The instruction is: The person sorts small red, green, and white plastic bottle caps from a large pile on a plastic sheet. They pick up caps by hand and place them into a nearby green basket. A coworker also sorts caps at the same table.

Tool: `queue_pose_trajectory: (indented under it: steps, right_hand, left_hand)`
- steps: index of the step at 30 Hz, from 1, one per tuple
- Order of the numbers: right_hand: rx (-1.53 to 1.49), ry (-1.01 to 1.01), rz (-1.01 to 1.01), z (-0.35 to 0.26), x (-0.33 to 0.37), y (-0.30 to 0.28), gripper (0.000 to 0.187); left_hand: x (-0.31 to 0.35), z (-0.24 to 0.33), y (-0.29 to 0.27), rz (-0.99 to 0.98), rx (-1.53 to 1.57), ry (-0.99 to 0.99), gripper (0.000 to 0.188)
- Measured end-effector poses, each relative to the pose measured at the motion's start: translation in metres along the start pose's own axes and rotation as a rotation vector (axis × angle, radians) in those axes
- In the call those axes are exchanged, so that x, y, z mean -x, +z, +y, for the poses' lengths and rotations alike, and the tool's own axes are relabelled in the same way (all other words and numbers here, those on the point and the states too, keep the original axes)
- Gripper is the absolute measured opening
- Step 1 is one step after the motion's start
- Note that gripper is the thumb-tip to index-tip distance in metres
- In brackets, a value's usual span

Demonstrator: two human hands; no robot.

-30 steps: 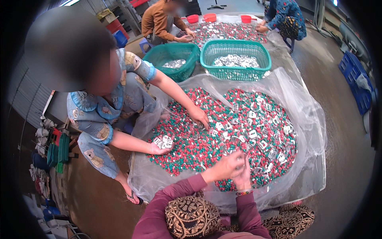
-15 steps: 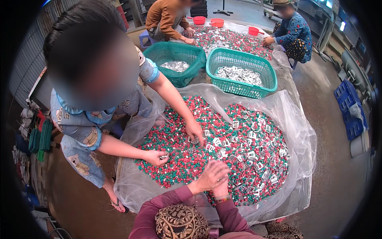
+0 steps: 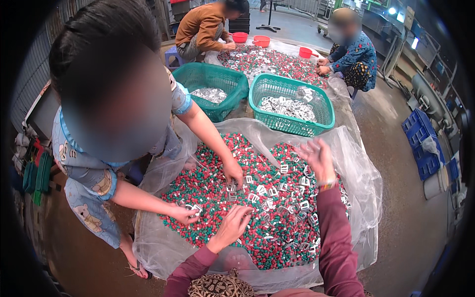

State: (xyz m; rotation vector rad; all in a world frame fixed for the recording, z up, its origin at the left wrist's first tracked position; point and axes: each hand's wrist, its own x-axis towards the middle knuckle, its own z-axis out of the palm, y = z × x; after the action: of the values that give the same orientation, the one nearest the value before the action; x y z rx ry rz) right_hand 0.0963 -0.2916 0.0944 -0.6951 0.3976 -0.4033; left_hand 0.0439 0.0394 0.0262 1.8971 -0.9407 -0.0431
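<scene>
My left hand (image 3: 230,228) is low over a spread of small red and green pellets (image 3: 217,163), its fingers stretched toward silver buckles. My right hand (image 3: 319,158) is raised at the spread's far right side, palm up and fingers apart, holding nothing. Beyond it, several blurred silver buckles (image 3: 305,92) hang in the air above the right green basket (image 3: 292,126), which has a pile of buckles (image 3: 287,109) inside. More flat buckles with slots (image 3: 269,190) lie scattered over the pellets, mostly to the right.
Across on the left, a co-worker's hands (image 3: 232,173) pick among the pellets; one holds buckles (image 3: 195,209). A second green basket (image 3: 210,72) stands left of mine. Clear plastic sheeting (image 3: 363,188) borders the spread. Two people work farther back near red scoops (image 3: 261,41). Blue crates (image 3: 420,141) stand right.
My hands, together over the pellets before, have parted. The right went up and away toward the basket, and buckles are now airborne there; the left moved down and left.
</scene>
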Motion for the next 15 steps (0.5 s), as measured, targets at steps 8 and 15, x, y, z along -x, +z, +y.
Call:
queue_pose_trajectory:
  steps: [8,15]
  right_hand:
    - [0.856,-0.429,0.126,0.066,0.149,-0.100,0.049]
    - [0.632,-0.576,0.293,-0.003,0.230,-0.135,0.040]
  left_hand:
    - [0.006,-0.047,0.105,-0.523,-0.492,0.325,0.069]
    - [0.041,-0.013,0.159,-0.561,-0.432,0.501,0.056]
